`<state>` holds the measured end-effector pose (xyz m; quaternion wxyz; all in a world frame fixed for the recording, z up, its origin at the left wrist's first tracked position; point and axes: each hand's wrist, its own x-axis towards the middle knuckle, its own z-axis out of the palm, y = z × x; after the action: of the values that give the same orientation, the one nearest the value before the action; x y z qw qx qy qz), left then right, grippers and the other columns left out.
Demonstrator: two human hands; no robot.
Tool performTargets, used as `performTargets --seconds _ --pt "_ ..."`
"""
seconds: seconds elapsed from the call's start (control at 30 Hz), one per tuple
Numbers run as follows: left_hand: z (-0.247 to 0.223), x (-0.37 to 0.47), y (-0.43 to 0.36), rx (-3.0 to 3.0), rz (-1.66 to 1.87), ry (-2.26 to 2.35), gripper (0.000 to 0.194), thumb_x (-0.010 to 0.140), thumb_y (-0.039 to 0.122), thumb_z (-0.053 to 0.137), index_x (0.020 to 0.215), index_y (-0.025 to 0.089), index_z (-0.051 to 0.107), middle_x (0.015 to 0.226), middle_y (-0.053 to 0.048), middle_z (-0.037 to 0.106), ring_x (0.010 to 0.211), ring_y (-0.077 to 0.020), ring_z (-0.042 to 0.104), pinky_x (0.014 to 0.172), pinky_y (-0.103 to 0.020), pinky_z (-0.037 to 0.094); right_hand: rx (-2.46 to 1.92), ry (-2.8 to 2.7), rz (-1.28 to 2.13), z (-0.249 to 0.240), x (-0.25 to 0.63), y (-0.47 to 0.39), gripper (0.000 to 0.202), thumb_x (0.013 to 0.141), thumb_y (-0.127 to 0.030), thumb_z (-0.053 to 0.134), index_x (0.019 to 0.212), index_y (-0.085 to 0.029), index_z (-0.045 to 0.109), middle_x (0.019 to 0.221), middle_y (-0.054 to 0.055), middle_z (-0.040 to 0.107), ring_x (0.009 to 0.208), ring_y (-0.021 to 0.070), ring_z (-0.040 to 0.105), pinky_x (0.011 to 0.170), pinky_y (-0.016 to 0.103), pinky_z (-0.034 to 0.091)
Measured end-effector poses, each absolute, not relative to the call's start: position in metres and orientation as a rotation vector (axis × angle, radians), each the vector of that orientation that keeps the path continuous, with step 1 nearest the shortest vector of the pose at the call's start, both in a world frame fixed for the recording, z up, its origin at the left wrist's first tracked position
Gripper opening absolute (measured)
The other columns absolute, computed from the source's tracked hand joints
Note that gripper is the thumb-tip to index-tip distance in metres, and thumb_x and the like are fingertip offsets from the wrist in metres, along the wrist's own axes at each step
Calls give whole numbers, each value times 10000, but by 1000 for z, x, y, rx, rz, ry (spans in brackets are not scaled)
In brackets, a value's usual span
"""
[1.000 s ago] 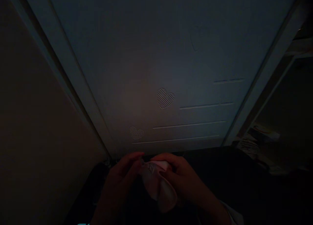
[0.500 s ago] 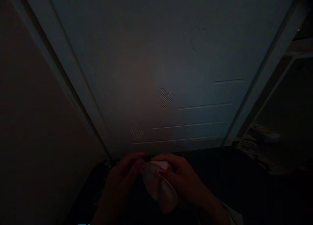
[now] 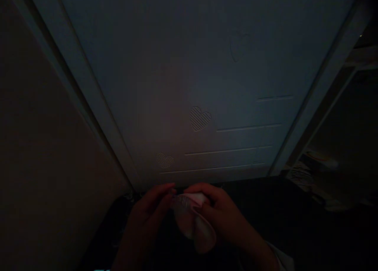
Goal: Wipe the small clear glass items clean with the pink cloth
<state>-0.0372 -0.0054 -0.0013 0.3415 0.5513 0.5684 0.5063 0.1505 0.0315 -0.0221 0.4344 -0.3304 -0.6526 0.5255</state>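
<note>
Low in the dim head view, my right hand (image 3: 220,208) is closed on a soft pink fabric piece (image 3: 203,233), its thumb and fingers pinching the upper part. Two pale, rounded lobes of the fabric hang below that grip. My left hand (image 3: 150,210) is just to the left, thumb and forefinger pinched together at the fabric's upper left edge. A small, faintly bluish bit shows at those fingertips, too dark and small to name. Whether the left fingers hold the fabric itself or only that bit, I cannot tell.
Ahead stands a pale door-like panel (image 3: 165,86) with engraved hearts and lines, framed by raised edging. A plain wall (image 3: 44,153) rises at left. Several papers or packets (image 3: 320,161) lie at the right. The dark surface below shows little detail.
My left fingertips have shifted slightly at the fabric's edge, and the small bluish bit shows more. The hanging lobes have swung a little to the right. My right hand keeps its hold.
</note>
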Motion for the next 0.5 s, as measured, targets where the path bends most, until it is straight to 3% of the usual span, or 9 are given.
performTargets --seconds 0.5 --pt "0 -37 -7 1430 1334 1486 238 820 404 707 978 246 791 971 -45 831 925 -241 761 835 -315 590 -841 -1613 1348 -20 151 31 245 788 -254 647 992 -192 766 875 37 764 764 188 667 676 287 515"
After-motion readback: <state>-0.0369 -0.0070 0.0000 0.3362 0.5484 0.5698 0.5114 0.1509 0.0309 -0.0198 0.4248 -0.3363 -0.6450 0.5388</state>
